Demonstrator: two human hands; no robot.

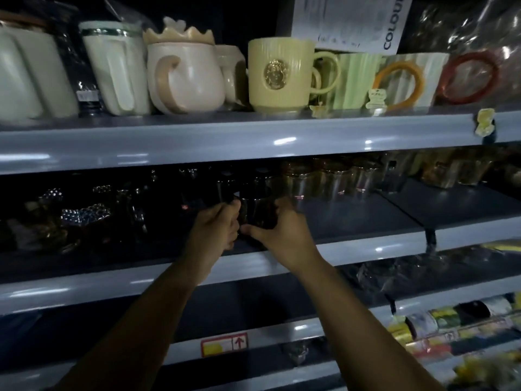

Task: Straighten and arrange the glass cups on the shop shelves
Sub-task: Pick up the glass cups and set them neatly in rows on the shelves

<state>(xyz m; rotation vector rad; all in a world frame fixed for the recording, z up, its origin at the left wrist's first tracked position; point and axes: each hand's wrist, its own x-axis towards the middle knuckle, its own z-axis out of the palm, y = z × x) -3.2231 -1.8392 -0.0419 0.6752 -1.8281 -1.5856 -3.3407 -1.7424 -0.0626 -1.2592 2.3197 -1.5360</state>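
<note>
Dim middle shelf [352, 221], frame centre, dark glass cup [258, 210] — left hand [214, 231] and right hand [282, 231] curled round it, pale mugs [277, 77] above.

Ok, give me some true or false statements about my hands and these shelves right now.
1. The left hand and the right hand both grip one dark glass cup at the middle shelf. True.
2. The yellow mug lies on its side. False: it stands upright on the top shelf.
3. The pink mug has a crown-shaped lid. True.
4. The amber glasses stand left of the hands. False: they stand to the right, further back.
</note>
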